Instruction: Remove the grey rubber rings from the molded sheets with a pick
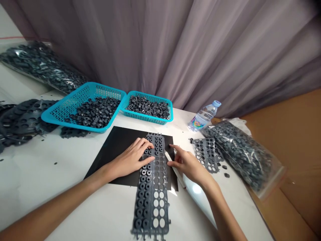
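Note:
A long dark grey rubber sheet [152, 187] with rows of small rings and punched holes lies on a black mat [117, 147] on the white table. My left hand [132, 157] rests on the sheet's left side, fingers curled and pressing down. My right hand [187, 162] is at the sheet's right edge, fingers pinched around a thin white tool [167, 155]. Part of the sheet's right columns are bare holes; the left columns still hold rings.
Two turquoise baskets [75, 103] [164, 100] of loose black rings stand behind the mat. A second punched sheet [207, 154], a clear bag of rings [240, 154] and a water bottle [204, 115] lie to the right. More sheets [20, 120] and a bag [42, 67] lie left.

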{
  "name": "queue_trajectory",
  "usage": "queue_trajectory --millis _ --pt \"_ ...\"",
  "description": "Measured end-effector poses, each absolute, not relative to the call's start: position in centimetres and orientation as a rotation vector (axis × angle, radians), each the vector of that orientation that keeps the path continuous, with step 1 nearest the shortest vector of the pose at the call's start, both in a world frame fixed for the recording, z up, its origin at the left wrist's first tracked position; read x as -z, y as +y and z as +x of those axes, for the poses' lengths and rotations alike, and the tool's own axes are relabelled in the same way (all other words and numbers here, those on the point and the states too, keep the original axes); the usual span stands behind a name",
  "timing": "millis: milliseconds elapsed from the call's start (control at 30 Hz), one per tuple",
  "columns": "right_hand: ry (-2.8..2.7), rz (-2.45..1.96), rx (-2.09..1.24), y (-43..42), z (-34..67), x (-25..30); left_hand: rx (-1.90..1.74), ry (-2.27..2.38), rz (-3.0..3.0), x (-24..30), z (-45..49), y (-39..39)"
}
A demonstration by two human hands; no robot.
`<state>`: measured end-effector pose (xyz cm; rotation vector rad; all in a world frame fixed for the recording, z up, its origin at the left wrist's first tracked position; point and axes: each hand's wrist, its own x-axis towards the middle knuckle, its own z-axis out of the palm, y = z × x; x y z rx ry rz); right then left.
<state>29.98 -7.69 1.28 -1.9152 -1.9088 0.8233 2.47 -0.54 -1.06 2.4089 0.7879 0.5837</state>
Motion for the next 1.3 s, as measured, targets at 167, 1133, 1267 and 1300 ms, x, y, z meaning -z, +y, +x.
queue_trajectory --millis 167,1133,1267,1300 --pt "-1.783 -1.803 -0.941 -7.4 30.4 -0.6 -0.611 0.768 2.534 1.1 2.6 -1.0" --pt "-1.935 -1.572 -0.326 -8.2 28.5 -1.4 -0.562 0.739 2.565 0.9 3.6 -2.2" --pt "-1.958 -1.502 -0.207 -8.3 28.2 -0.7 -0.582 0.748 2.558 0.5 4.2 -1.3" --pt "-1.999 -1.484 -0.192 -8.3 28.3 -0.7 -0.576 0.738 2.566 0.5 4.3 -1.0"
